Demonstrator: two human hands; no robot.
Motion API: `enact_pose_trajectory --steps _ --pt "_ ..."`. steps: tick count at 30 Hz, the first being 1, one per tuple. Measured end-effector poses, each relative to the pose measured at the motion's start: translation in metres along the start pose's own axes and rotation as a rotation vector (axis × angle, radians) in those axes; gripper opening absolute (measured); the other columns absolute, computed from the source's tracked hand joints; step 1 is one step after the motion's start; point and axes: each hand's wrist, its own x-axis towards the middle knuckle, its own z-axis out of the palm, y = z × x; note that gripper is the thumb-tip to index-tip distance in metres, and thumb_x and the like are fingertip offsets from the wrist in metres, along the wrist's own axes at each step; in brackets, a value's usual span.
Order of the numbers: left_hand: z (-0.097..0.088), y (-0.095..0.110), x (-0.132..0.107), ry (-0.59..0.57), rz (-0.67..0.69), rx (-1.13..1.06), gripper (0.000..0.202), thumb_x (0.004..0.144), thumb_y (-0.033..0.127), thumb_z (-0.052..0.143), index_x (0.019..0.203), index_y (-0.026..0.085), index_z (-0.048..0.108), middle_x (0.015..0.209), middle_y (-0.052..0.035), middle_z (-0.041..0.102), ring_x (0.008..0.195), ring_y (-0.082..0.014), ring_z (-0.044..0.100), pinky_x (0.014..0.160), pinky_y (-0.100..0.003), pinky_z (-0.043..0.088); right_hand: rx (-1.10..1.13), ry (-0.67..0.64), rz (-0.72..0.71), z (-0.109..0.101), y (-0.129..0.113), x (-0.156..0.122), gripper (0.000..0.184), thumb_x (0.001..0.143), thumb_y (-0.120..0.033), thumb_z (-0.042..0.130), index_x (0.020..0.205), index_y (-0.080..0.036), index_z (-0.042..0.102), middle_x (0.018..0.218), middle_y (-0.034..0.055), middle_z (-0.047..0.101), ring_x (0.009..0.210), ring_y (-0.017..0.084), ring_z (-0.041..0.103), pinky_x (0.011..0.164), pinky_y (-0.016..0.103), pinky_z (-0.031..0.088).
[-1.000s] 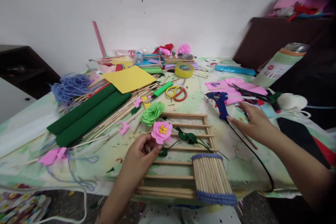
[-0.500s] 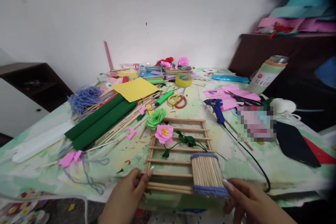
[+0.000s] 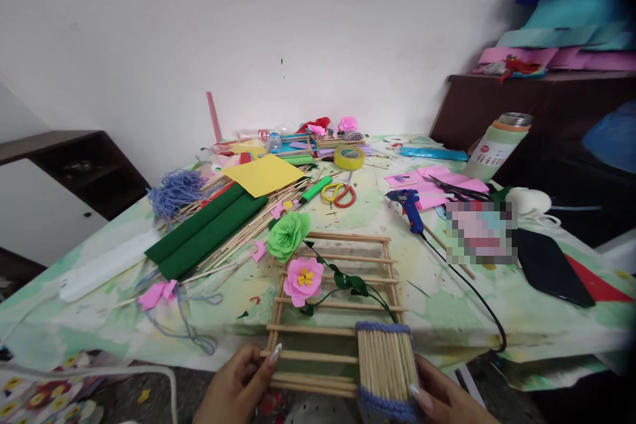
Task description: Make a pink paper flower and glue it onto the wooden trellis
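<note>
A ladder-like frame of thin wooden sticks (image 3: 318, 357) is held between my two hands, its near end out past the table's edge. My left hand (image 3: 238, 381) pinches its near left corner. On the right, my right hand (image 3: 442, 392) grips the small stick basket (image 3: 386, 364), which is trimmed with blue yarn and attached to the frame. A green paper flower (image 3: 289, 236) and a pink paper flower (image 3: 303, 281) with a yellow centre sit on the frame's left side. A dark green leafy vine (image 3: 350, 281) crosses the rungs.
A blue glue gun (image 3: 408, 209) lies right of the frame, its black cord trailing to the table's edge. Behind are scissors (image 3: 339, 194) and yellow tape (image 3: 349, 158). Green paper rolls (image 3: 209, 238), sticks and blue yarn (image 3: 177, 193) lie left; a phone (image 3: 551, 266) and bottle (image 3: 499, 149) stand right.
Both hands have drawn the frame towards me, so its near end hangs further past the table's edge. The flowers and basket moved along with it. The camera view has shifted slightly.
</note>
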Motion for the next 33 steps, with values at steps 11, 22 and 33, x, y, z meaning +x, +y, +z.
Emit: enact_pose_trajectory --steps 11,22,33 --pt "0.007 0.065 -0.004 0.334 0.279 -0.116 0.04 0.075 0.06 0.063 0.075 0.02 0.061 0.052 0.0038 0.057 0.052 -0.0146 0.056 0.053 -0.023 0.044 -0.116 0.125 -0.446 -0.002 -0.063 -0.006 0.088 0.064 -0.056 0.079 0.14 -0.028 0.044 0.148 0.0123 0.047 0.137 0.032 0.041 0.111 0.042 0.035" --pt "0.033 0.251 0.122 0.414 0.843 0.087 0.031 0.092 0.048 0.043 0.089 0.02 0.055 0.076 -0.0054 0.071 0.072 -0.0202 0.068 0.062 -0.027 0.047 -0.262 0.256 -0.829 -0.06 -0.284 0.007 0.06 0.065 -0.035 0.083 0.116 -0.023 0.054 0.122 0.0101 0.068 0.113 0.029 0.064 0.097 0.044 0.052" --pt "0.085 0.345 0.212 0.356 1.139 0.329 0.028 0.095 0.034 0.042 0.105 0.016 0.06 0.11 -0.0143 0.067 0.108 -0.0261 0.061 0.095 -0.041 0.045 -0.221 0.434 -0.901 -0.157 -0.338 0.071 0.056 0.059 -0.038 0.086 0.107 -0.019 0.063 0.115 0.0106 0.072 0.109 0.028 0.066 0.097 0.041 0.051"
